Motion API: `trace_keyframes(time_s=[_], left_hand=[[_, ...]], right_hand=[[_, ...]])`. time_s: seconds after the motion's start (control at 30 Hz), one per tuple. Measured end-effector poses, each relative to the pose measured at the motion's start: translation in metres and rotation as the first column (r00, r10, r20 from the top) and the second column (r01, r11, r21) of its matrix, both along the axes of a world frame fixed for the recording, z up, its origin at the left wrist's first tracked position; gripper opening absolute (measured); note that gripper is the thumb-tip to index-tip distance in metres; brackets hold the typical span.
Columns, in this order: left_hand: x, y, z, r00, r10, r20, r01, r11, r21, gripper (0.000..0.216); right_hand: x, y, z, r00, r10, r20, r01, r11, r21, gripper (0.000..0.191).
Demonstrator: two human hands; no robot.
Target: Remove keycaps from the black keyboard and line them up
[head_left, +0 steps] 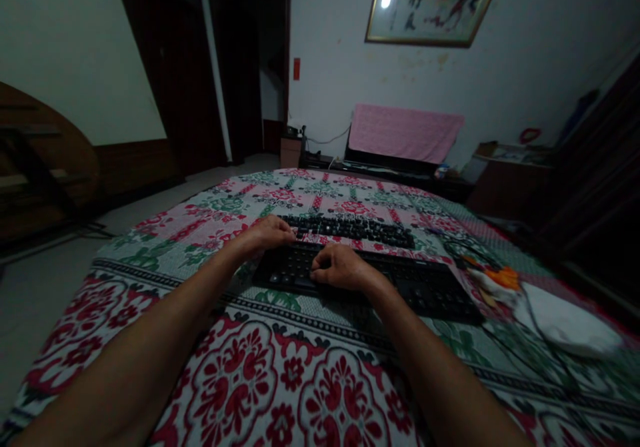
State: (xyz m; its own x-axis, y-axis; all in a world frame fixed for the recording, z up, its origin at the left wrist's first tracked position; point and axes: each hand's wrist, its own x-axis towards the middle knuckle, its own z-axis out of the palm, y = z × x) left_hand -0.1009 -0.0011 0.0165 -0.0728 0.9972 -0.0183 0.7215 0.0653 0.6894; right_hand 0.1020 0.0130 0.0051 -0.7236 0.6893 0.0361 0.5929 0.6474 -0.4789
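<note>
A black computer keyboard (430, 284) lies across the patterned cloth in front of me. Its left and middle parts show bare key sockets, while dark keys sit along the lower left and at the right end. Just behind it, loose black keycaps (350, 228) are laid out in rows. My left hand (274, 232) is at the left end of those rows, above the keyboard's back edge, its fingers pinched together. Over the keyboard's left half, my right hand (340, 267) is closed with thumb and forefinger meeting close to the keys. What either pinch holds is too small and dark to tell.
The floral cloth (245, 380) covers the surface. To the right lie a white bag (565, 320), an orange item (503, 277) and dark cables (543, 330). A pink towel (405, 132) hangs over something by the far wall. A round wooden tabletop (45, 160) leans at left.
</note>
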Motion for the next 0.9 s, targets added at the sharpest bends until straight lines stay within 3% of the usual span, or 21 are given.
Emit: trace_keyframes(time_s=[0.1,0.2,0.63,0.7,0.77,0.83,0.9], left_hand=[[-0.007,0.009,-0.01,0.977,0.162,-0.139,-0.147,0.983,0.113,0.026],[-0.012,0.013,-0.017,0.953,0.233,-0.194,-0.205,0.966,0.154,0.028],[-0.014,0.01,-0.012,0.947,0.238,-0.215,-0.221,0.97,0.098,0.026],[-0.011,0.007,-0.008,0.967,0.177,-0.183,-0.167,0.984,0.065,0.025],[-0.005,0.002,-0.004,0.994,0.008,-0.113,-0.011,1.0,-0.027,0.024],[0.004,-0.003,0.0,0.977,-0.213,-0.002,0.211,0.966,-0.15,0.025],[0.015,-0.008,0.003,0.932,-0.358,0.062,0.362,0.905,-0.223,0.027]], right_hand=[[-0.002,-0.002,0.0,0.999,-0.038,0.011,0.038,0.998,-0.055,0.02],[-0.004,-0.005,0.001,0.996,-0.089,0.021,0.091,0.991,-0.096,0.02],[-0.007,-0.007,0.0,0.978,-0.208,-0.009,0.203,0.961,-0.187,0.017],[-0.007,-0.007,-0.001,0.974,-0.224,-0.014,0.216,0.954,-0.207,0.017],[-0.008,-0.006,-0.001,0.973,-0.232,-0.015,0.223,0.948,-0.228,0.017],[-0.007,-0.006,-0.001,0.972,-0.236,-0.013,0.226,0.944,-0.242,0.018],[-0.006,-0.006,0.0,0.972,-0.233,-0.013,0.223,0.944,-0.243,0.02]])
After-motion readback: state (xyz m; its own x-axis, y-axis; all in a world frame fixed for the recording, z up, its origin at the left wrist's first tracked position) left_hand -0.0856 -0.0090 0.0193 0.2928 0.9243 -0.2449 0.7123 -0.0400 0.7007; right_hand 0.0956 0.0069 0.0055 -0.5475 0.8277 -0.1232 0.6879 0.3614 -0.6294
